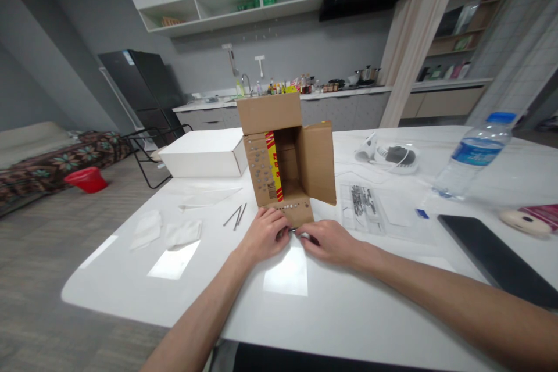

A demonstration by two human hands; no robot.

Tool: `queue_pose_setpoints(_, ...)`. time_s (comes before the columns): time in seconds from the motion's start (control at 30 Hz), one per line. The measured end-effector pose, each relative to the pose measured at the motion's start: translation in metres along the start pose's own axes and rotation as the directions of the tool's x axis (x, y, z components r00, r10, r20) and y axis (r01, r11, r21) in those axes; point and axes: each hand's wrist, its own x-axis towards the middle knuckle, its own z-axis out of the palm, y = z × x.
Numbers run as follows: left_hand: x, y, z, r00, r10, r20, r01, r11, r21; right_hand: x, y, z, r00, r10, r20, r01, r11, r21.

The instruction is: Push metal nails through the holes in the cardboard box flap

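Observation:
A brown cardboard box (318, 165) stands on the table with its open side toward me and its flaps spread. Small grey round spots dot the left flap and the lower flap (300, 215). My left hand (267, 233) is closed at the near left edge of the lower flap, thumb and fingers pinched there. Beside it, my right hand (329, 241) is closed around a slim metal thing (293, 231) whose tip reaches the flap's near edge between both hands. Fingers hide most of it, so its kind is unclear. Several long nails or rods (238, 216) lie left of the box.
Left of the box are a white box (204, 154) and folded white tissues (183, 234). To the right lie a clear case of small metal parts (364, 203), a water bottle (475, 154), a black phone-like slab (492, 253) and a clear tray (396, 157) with a cable.

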Motion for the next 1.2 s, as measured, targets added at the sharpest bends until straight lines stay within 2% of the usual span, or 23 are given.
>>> queue_pose_setpoints(0.27, -0.0004, 0.0005, 0.0003, 1.000, 0.010, 0.029, -0.010, 1.000, 0.018, 0.0001, 0.0008, 0.0007, 1.000, -0.010, -0.012, 0.009, 1.000, -0.008)
queue_pose_setpoints(1.2, -0.0003, 0.0015, 0.0004, 0.999, 0.014, 0.031, -0.015, 1.000, 0.017, 0.0001, 0.0007, 0.0005, 1.000, -0.015, -0.013, 0.015, 1.000, -0.004)
